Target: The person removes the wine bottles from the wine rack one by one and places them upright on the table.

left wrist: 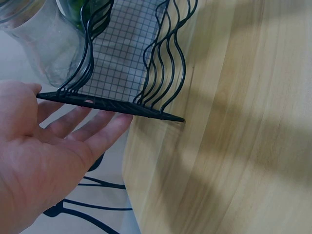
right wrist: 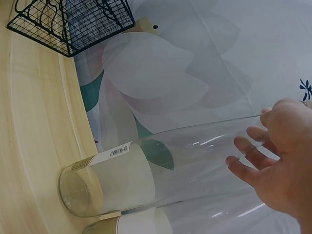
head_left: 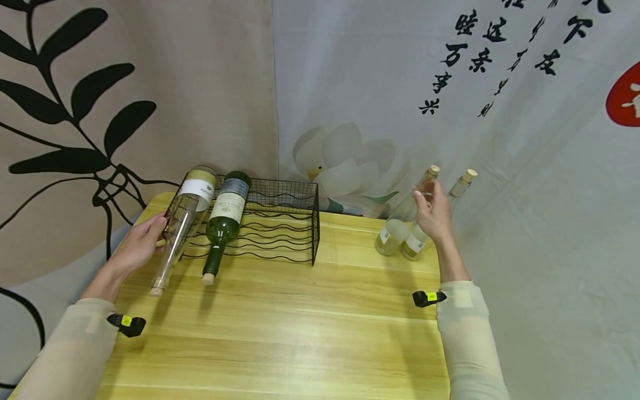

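Observation:
My left hand (head_left: 139,243) grips the left end of a black wire wine rack (head_left: 283,195); in the left wrist view its fingers lie along the end frame (left wrist: 112,105). Two corked bottles lie on the rack, necks toward me: a clear glass bottle (head_left: 182,222) with a white label, beside my left hand, and a green wine bottle (head_left: 223,228) to its right. At the table's right, my right hand (head_left: 436,214) holds the neck of an upright clear bottle (head_left: 398,222), its base at the table in the right wrist view (right wrist: 122,180).
A second clear corked bottle (head_left: 415,240) stands just right of the held one, partly behind my right hand. The wooden table (head_left: 280,322) ends at a printed curtain (head_left: 340,83) behind. Several rack slots right of the green bottle hold nothing.

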A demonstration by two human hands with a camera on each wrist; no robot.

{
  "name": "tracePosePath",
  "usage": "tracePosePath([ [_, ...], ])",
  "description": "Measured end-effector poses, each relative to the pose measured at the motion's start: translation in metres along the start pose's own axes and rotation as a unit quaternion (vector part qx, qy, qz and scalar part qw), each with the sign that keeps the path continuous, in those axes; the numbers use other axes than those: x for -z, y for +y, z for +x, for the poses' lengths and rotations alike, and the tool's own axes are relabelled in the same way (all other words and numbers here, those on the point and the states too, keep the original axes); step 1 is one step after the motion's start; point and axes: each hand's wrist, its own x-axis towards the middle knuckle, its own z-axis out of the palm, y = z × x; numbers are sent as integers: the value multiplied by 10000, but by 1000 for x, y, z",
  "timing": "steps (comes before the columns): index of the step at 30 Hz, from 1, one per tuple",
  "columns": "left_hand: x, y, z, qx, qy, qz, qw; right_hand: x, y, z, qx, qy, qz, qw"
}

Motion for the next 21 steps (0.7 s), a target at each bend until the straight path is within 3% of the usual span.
tracePosePath([
  [21, -1, 1, 0, 2, -28, -113, 9999, 1, -3, -1, -269, 26, -89, 9996],
])
